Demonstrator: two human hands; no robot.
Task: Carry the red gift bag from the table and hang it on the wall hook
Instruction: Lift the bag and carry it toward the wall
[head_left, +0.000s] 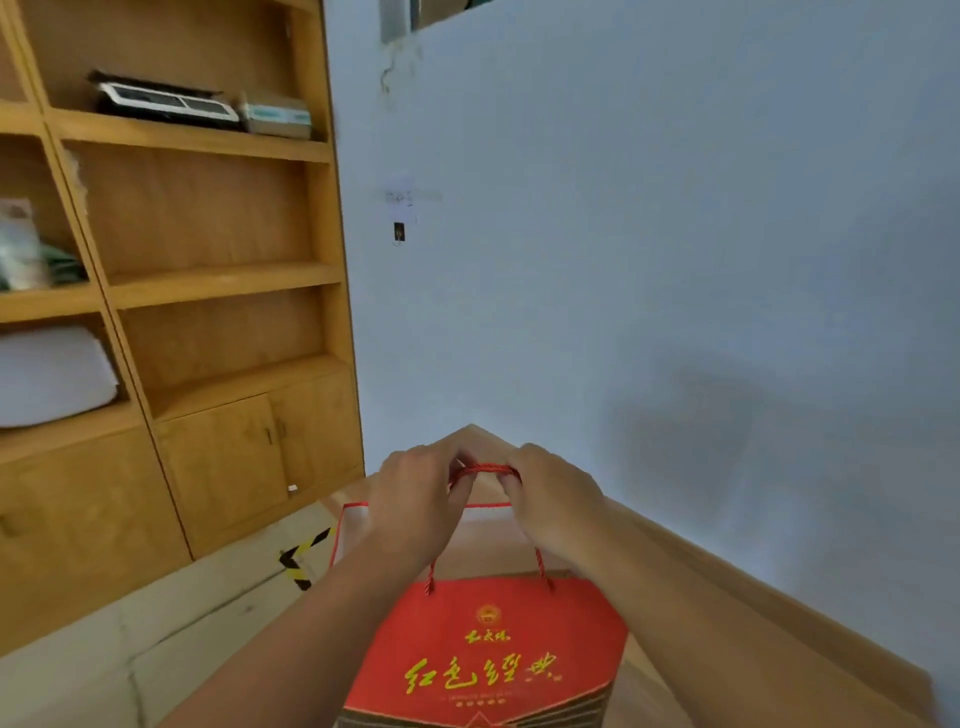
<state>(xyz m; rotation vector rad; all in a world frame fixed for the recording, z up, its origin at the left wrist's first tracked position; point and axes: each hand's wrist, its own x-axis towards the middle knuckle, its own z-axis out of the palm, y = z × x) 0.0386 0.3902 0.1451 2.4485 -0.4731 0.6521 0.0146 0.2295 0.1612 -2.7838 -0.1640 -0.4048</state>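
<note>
both left hand (415, 499) and right hand (550, 499) pinch the red gift bag (488, 654)'s rope handle (485, 470); yellow print "红色经典"; wall hook (399, 232) well above, bare wall between.

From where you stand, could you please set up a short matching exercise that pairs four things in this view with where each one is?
Things:
1. red gift bag
2. wall hook
3. rope handle
4. black-and-yellow tape

Places:
A. on the floor, left of the bag
B. pinched between the left hand and right hand
C. on the pale wall, beside the wooden shelving
D. hanging below both hands, printed side towards the camera

Pairs: 1-D, 2-C, 3-B, 4-A
</note>
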